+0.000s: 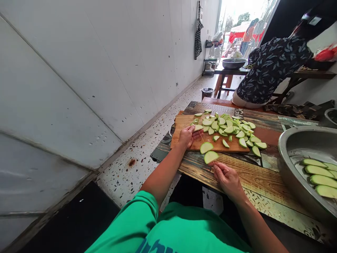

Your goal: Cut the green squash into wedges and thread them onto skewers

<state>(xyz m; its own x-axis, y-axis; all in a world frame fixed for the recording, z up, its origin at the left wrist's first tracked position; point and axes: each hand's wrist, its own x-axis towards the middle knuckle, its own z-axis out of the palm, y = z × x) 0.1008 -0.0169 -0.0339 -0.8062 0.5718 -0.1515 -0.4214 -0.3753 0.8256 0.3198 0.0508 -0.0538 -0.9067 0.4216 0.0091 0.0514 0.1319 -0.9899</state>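
Between the fingers of my left hand (188, 136) is a pale zucchini slice (198, 127) with a green rind, held over the left part of the wooden cutting board (181, 123). My right hand (226, 178) pinches the lower end of a thin wooden skewer (201, 136). Two half-round zucchini slices are threaded on it, the lower slice (211, 157) just above my right fingers. The skewer's bare tip points up toward my left hand. A heap of loose zucchini slices (226, 123) covers the board's middle and right, some spilling onto the table (252, 168).
At right stands a large metal basin (283, 147) with several skewered zucchini rows (319, 170) inside. Beyond the table a person in a feather-print shirt (273, 66) bends over another table, near a wide pan (234, 63). A white wall (118, 63) runs along the left.
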